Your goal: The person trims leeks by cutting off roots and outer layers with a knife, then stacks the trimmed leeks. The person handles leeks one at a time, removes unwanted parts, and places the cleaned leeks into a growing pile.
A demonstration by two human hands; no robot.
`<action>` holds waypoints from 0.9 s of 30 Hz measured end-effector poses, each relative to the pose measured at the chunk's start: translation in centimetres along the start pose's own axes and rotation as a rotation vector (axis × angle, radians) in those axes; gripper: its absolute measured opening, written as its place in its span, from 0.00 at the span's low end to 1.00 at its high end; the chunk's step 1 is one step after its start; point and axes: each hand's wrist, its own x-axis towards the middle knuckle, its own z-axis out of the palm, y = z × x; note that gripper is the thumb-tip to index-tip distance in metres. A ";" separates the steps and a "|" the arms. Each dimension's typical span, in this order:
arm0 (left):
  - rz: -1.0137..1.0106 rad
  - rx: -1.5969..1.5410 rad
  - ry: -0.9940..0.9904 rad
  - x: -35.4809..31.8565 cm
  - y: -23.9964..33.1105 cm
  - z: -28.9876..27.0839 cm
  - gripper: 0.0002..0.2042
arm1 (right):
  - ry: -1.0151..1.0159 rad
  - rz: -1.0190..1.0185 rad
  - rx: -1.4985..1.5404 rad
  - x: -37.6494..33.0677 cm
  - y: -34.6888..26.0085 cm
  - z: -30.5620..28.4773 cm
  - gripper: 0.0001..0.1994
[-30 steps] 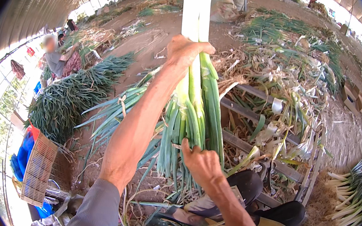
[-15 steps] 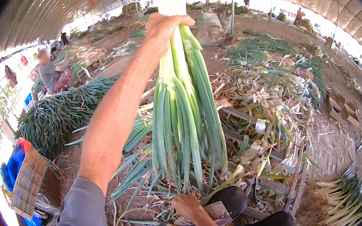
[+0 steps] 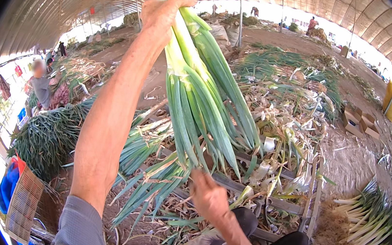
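Note:
My left hand (image 3: 163, 13) is raised at the top, wrapped round the pale stems of a thick bunch of long green onions (image 3: 203, 99). The stem ends run out of view above, washed out by light. Their green leaves hang down and to the right. Just below the leaf tips is my right hand (image 3: 209, 197), blurred by motion; I cannot tell whether its fingers grip a leaf. More green onions (image 3: 150, 178) lie on the ground beneath the bunch, beside a low slatted wooden frame (image 3: 235, 183) strewn with peelings.
A heap of leaf trimmings (image 3: 284, 118) spreads ahead. Trimmed onions (image 3: 364, 226) lie in a row at the right. At the left are a green onion pile (image 3: 50, 136), a wicker basket (image 3: 24, 204) and a seated person (image 3: 41, 86). An open cardboard box (image 3: 360, 122) sits far right.
My right hand has risen from near my knee to the hanging leaf tips. My left hand, still holding the bunch, has shifted up and left in the picture as the view turned slightly.

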 end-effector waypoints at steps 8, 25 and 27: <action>-0.212 0.018 -0.139 -4.4 0.0 2.1 0.18 | 0.143 0.293 -0.014 3.2 5.3 -1.6 0.15; 0.189 0.178 -0.394 -10.2 -2.1 6.6 0.22 | -0.098 0.307 0.125 3.6 0.2 -14.1 0.20; 0.496 0.505 -0.494 -12.9 -1.3 9.1 0.24 | 0.065 0.098 -0.147 5.0 -2.2 -20.0 0.21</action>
